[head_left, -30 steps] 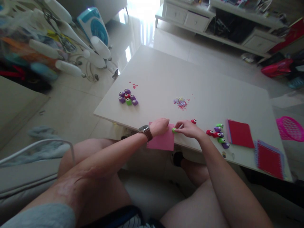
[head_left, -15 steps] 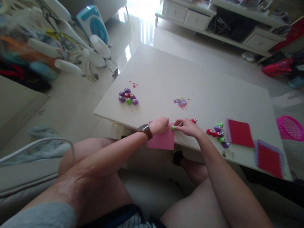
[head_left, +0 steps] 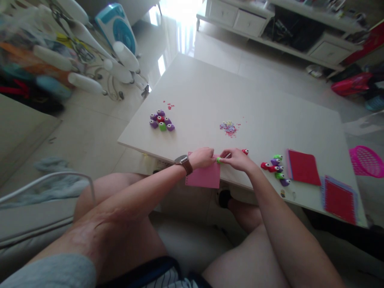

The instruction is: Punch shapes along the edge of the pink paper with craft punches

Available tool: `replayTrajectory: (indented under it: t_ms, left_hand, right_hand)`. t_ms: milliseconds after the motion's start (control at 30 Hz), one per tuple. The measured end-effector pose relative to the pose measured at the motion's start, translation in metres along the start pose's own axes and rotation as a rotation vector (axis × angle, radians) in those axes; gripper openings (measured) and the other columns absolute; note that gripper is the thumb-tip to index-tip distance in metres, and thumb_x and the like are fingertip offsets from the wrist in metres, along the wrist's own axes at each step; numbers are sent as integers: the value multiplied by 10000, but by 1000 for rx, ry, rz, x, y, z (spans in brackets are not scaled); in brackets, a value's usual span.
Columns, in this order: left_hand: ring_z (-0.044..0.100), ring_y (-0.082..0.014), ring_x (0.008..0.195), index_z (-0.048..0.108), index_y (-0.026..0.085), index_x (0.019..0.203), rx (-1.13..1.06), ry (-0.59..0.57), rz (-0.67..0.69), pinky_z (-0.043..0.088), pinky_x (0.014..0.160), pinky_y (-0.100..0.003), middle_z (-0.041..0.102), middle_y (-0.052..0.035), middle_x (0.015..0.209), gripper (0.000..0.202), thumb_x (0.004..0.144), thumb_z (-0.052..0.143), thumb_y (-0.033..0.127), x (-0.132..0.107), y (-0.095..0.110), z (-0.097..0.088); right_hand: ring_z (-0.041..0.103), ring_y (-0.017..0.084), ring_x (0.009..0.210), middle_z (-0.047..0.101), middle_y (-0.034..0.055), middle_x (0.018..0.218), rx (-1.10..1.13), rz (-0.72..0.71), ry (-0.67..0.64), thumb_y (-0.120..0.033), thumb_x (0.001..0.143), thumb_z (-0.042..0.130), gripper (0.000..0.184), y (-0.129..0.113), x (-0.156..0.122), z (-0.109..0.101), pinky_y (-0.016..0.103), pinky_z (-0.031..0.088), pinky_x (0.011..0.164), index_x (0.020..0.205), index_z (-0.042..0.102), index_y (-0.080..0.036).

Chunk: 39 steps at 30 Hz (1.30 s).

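A sheet of pink paper (head_left: pixel 205 178) with small holes along its left edge lies at the table's front edge and hangs partly over it. My left hand (head_left: pixel 204 157), with a watch on the wrist, is closed on the paper's upper part; its fingertips are mostly hidden. At the sheet's upper right edge, my right hand (head_left: pixel 235 159) grips a small green paper punch (head_left: pixel 218 160) between thumb and fingers. Just behind that hand a red punch (head_left: pixel 245 152) shows in part.
Several purple, red and green punches (head_left: pixel 162 127) stand at the left, and another group (head_left: pixel 273 169) at the right. Paper cut-outs (head_left: pixel 228 129) lie mid-table. Red sheets (head_left: pixel 304 168) and a second stack (head_left: pixel 340 200) lie at the right, beside a pink basket (head_left: pixel 366 162).
Almost nothing differs. My right thumb and fingers have shifted very slightly on the green punch; my left hand and the paper stay in place.
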<state>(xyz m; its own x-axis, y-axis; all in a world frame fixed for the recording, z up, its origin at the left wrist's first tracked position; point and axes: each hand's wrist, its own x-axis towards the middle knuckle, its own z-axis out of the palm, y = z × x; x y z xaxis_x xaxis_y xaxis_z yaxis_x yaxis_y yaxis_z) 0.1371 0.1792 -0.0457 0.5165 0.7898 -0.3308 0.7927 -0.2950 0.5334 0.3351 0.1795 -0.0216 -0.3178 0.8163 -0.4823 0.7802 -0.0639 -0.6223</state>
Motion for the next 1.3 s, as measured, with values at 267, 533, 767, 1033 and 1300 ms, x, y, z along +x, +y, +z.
replayTrajectory:
  t_ms: [267, 533, 767, 1033, 1300]
  left_hand:
    - [717, -263, 946, 730, 159, 1060, 8, -32, -60, 500, 760, -311, 766, -154, 1044, 673, 980, 347, 706, 2, 6, -4]
    - [724, -290, 920, 741, 141, 1088, 59, -15, -79, 490, 731, -323, 762, -183, 1013, 760, 939, 361, 783, 8, 7, 0]
    - [714, -275, 903, 731, 135, 1109, 94, -27, -88, 477, 723, -311, 756, -185, 1006, 675, 950, 443, 724, 12, 8, 5]
    - [712, -277, 944, 722, 131, 1079, 142, -56, -65, 480, 758, -307, 756, -187, 1055, 596, 985, 447, 651, 11, 10, -1]
    - [695, -245, 1014, 672, 124, 1127, 113, -120, 20, 508, 851, -312, 733, -170, 1121, 459, 1055, 347, 439, 6, 0, -7]
  right_hand:
    - [703, 176, 806, 781, 95, 920, -116, 191, 62, -179, 784, 796, 129, -10, 9, 2, 238, 489, 652, 891, 731, -147]
    - [700, 180, 805, 783, 90, 927, -248, 294, 20, -131, 716, 806, 194, -18, 23, -1, 232, 451, 605, 895, 742, -169]
    - [687, 165, 765, 774, 67, 870, -320, 308, 40, -193, 706, 833, 171, -17, 25, -1, 228, 430, 588, 845, 734, -187]
    - [694, 168, 769, 780, 79, 874, -284, 287, 38, -260, 746, 844, 174, -20, 21, 2, 232, 452, 619, 851, 734, -175]
    - [697, 183, 826, 769, 77, 987, -199, 148, 36, -293, 758, 843, 278, -15, -6, -14, 250, 499, 693, 983, 722, -181]
